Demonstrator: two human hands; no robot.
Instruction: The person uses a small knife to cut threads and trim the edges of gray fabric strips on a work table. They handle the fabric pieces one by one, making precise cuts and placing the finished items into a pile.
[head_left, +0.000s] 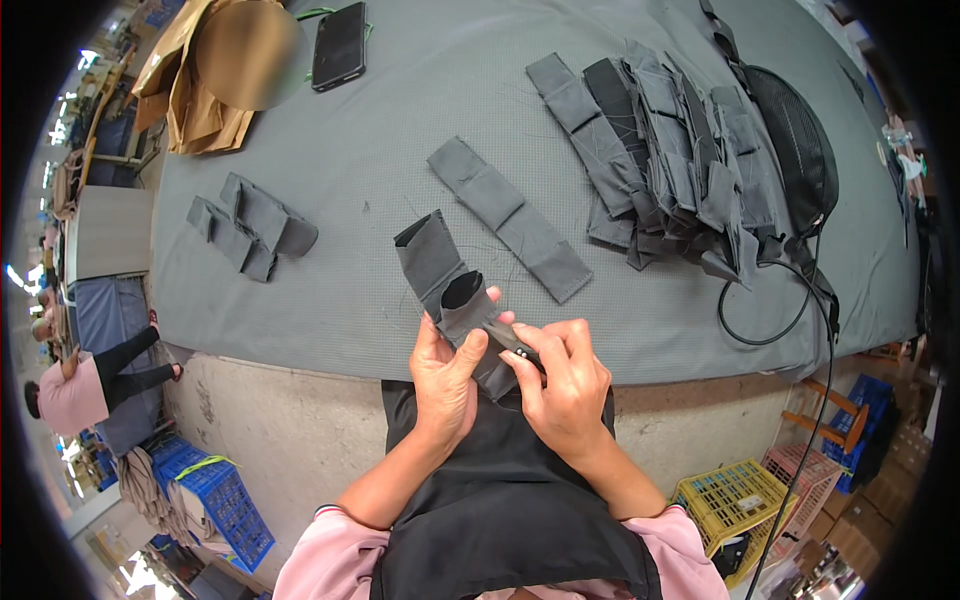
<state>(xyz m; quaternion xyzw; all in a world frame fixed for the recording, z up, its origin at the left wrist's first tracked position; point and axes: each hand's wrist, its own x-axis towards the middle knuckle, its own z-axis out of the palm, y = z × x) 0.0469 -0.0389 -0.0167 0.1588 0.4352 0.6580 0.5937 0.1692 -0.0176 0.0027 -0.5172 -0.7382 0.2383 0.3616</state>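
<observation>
My left hand [446, 385] is closed round a grey fabric strip with sewn pockets [428, 258], thumb in front and fingers behind. One pocket of this strip gapes open just above the thumb. My right hand [565, 375] grips a small black-handled tool with two pale dots [522, 352], its tip against the strip beside the left thumb. The tool's exact kind is hard to make out. Beyond my hands a similar flat grey strip [510, 220] lies slanted on the table, with loose threads around it.
A heap of grey strips [660, 150] lies at the right, beside a black bag [790, 140] and a black cable [765, 340]. Two folded pieces [250, 228] rest at the left. A phone [340, 47] and brown paper bag [185, 90] are far left on the grey-covered table [370, 300].
</observation>
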